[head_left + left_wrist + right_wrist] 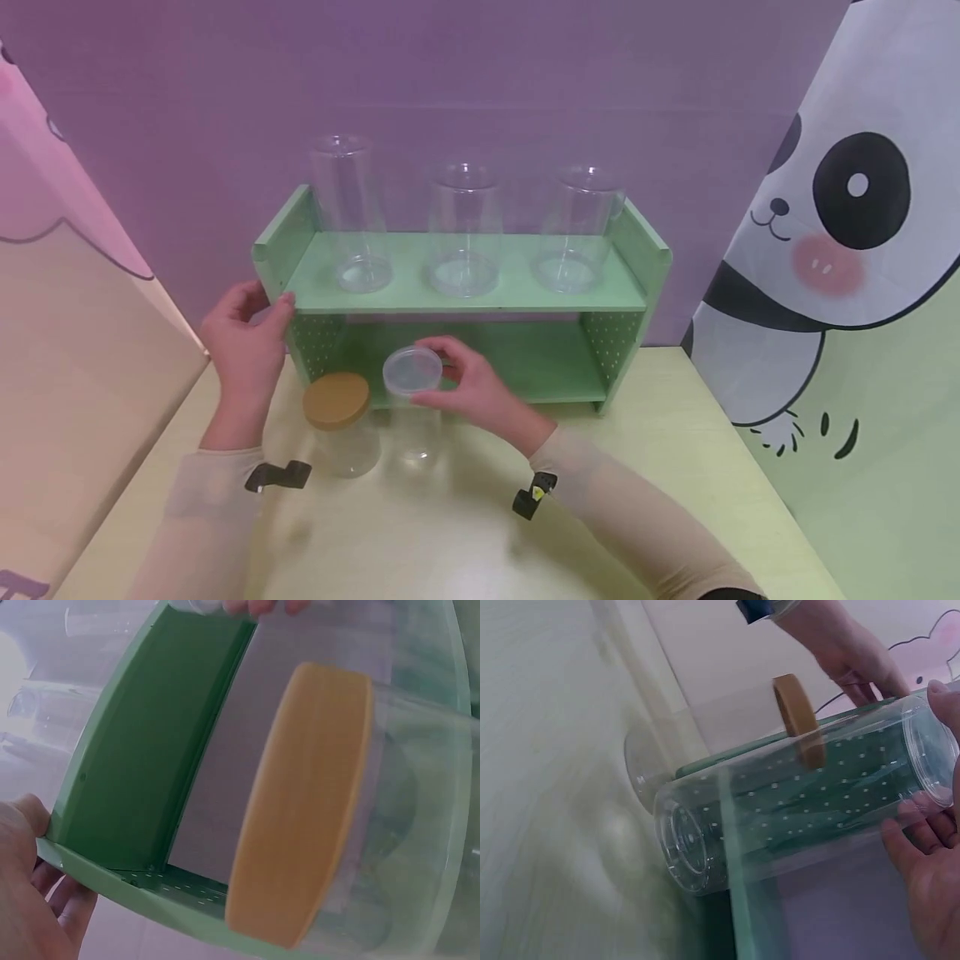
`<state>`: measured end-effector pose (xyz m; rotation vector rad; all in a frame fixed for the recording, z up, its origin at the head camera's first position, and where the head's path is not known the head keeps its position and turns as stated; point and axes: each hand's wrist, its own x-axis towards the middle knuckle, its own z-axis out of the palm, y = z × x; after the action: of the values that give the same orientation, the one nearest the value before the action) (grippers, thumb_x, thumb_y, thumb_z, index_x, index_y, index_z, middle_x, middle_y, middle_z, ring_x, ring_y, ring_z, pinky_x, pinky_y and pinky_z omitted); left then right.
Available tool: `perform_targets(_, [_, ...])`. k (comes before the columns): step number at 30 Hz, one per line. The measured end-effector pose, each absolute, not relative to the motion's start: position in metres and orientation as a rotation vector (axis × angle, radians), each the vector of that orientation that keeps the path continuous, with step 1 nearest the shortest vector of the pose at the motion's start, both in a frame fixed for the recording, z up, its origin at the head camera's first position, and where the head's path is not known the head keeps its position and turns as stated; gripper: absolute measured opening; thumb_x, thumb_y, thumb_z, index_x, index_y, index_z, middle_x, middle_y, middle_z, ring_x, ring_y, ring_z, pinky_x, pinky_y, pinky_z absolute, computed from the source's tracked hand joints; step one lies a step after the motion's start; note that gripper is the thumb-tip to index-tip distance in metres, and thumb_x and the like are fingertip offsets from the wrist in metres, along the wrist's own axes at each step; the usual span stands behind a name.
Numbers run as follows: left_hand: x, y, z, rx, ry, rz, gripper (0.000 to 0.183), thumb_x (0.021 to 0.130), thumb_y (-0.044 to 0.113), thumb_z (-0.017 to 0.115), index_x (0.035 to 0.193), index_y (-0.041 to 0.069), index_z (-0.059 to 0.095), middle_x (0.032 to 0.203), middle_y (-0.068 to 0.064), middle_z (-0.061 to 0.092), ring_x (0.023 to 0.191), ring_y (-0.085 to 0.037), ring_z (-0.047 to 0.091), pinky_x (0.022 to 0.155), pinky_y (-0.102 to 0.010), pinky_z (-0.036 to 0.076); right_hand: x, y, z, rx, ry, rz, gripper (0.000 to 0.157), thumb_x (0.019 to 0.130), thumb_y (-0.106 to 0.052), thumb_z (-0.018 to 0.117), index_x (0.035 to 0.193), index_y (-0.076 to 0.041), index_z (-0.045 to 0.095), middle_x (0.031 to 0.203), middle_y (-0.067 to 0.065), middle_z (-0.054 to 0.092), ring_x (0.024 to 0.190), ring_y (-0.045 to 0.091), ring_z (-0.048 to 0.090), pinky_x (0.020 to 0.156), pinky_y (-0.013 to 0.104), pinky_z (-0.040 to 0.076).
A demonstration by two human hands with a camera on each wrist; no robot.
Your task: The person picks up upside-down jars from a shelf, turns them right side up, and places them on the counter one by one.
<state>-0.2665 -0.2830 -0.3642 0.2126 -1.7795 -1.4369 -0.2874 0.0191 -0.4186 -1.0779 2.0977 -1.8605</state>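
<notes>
My left hand (247,346) grips the left side panel of a two-tier green shelf (465,310), thumb at the front edge and fingers behind it. With my right hand (480,387) I hold a tall clear jar (780,814) near its top, thumb and fingers round the translucent lid (412,371). The jar is upright in front of the lower tier. Just left of it stands another clear jar (348,450) with a tan wood-look lid (300,810), close in front of the shelf's left end.
Three clear containers stand in a row on the upper tier: a tall one (348,208) at left, a shorter one (465,225) in the middle and a mug-like one (577,225) at right. The pale table (420,542) meets a purple backdrop (480,75) behind the shelf.
</notes>
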Motion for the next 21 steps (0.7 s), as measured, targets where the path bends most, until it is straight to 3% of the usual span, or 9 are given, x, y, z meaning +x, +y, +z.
perform_targets(5, [-0.267,-0.282,-0.364,0.238,-1.777,-1.435,0.029,0.098,0.009,0.078,0.122,-0.007,0.077,0.094,0.018,0.069,0.098,-0.004,0.068,0.08,-0.014,0.057,-0.289,0.007,-0.426,-1.003,2.109,-1.851,0.068,0.089,0.0,0.091,0.15,-0.006,0.061,0.144,0.01,0.063,0.127,0.027,0.068,0.102,0.036,0.063])
perform_targets(12, [-0.268,-0.278,-0.365,0.271,-1.748,-1.447,0.028,0.099,0.01,0.077,0.121,-0.006,0.077,0.093,0.016,0.068,0.096,-0.005,0.067,0.079,-0.016,0.057,-0.292,-0.004,-0.435,-0.96,2.092,-1.844,0.069,0.089,0.0,0.091,0.15,-0.006,0.061,0.146,0.011,0.062,0.13,0.034,0.068,0.096,0.035,0.066])
perform_targets(21, [-0.267,-0.275,-0.364,0.294,-1.743,-1.456,0.031,0.1,0.015,0.082,0.123,-0.006,0.077,0.095,0.017,0.069,0.099,-0.006,0.067,0.085,-0.019,0.056,-0.294,-0.014,-0.445,-0.951,2.065,-1.837,0.066,0.09,0.001,0.09,0.149,-0.004,0.061,0.145,0.011,0.063,0.131,0.029,0.066,0.1,0.036,0.064])
